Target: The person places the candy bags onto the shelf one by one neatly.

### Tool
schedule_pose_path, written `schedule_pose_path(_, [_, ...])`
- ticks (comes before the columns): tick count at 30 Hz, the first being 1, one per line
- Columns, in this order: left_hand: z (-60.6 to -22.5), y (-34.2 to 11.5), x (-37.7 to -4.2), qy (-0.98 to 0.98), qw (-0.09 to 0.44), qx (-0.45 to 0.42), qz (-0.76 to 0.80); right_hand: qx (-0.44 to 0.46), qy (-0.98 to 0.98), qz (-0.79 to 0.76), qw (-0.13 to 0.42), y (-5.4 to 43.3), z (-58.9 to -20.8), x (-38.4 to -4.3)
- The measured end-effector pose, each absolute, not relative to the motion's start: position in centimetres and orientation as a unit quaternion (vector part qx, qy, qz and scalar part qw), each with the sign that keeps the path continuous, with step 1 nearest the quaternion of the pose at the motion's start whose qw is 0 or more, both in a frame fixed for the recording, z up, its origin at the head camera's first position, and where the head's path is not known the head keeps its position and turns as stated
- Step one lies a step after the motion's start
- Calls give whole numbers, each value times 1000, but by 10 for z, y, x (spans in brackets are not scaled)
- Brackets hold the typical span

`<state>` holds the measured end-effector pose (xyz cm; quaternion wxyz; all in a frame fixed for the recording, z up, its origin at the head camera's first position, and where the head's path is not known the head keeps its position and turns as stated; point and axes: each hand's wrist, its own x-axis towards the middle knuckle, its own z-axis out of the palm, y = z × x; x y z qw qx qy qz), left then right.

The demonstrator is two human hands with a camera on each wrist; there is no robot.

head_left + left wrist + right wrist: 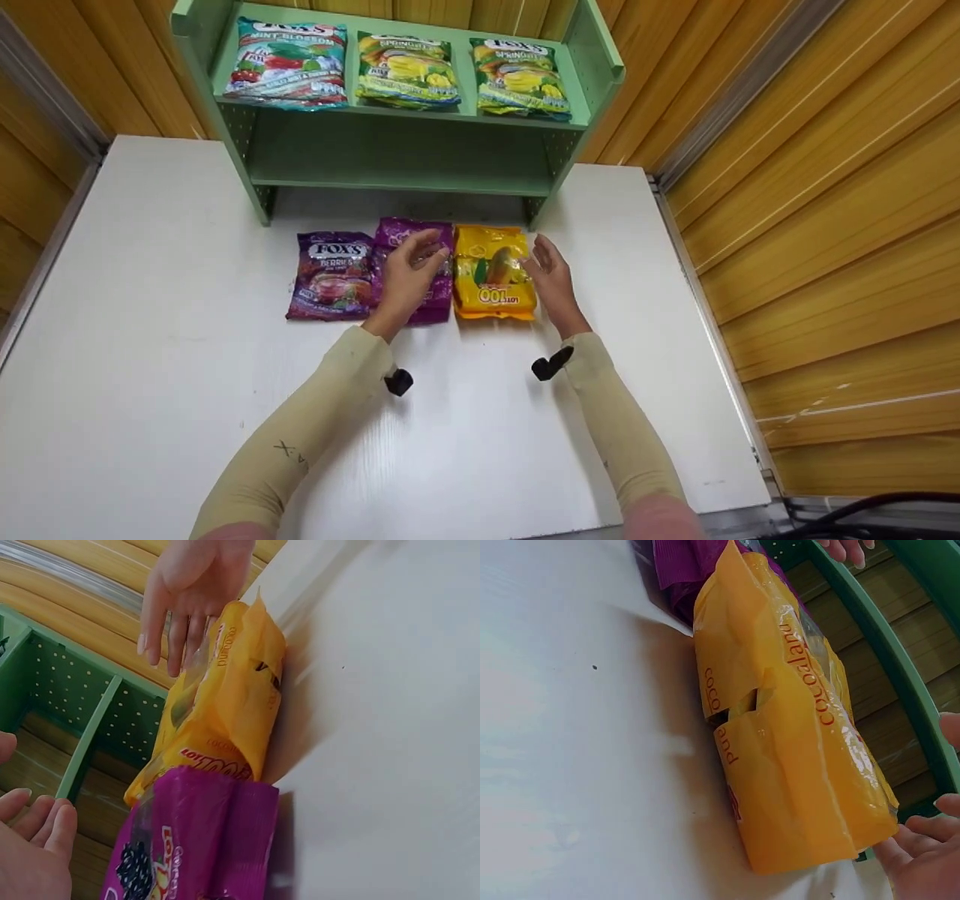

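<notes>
Over the purple candy bag [435,304], my left hand [407,276] hovers with relaxed fingers and thumb apart, holding nothing. The bag is partly hidden beneath it. Just to the right lies a yellow Lot 100 candy bag [491,259], its lettering upside down in the head view. My right hand [553,283] stands at that bag's right side, fingers loosely extended; in the right wrist view the fingertips [907,840] are right at the bag's corner. A dark purple Fox's Berries bag [330,279] lies at the left end of the row.
Behind the row stands a green shelf unit [401,182]. Its upper tier carries a Fox's Mint Blossom bag [289,64] and two yellow-green Fox's bags, one in the middle [407,69] and one at right [520,77]. Wooden walls [825,225] enclose the white table [150,375].
</notes>
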<state>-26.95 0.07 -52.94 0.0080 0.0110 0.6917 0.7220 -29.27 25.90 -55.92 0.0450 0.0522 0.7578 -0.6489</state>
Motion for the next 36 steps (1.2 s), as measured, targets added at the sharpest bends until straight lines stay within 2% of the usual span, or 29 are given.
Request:
schedule_pose_path(11, [-540, 12, -267, 695, 58, -7, 717, 78, 765, -636, 71, 253, -566, -295])
schedule_pose_path(36, [-547, 24, -269, 713, 166, 10, 681, 111, 778, -613, 87, 249, -580, -297])
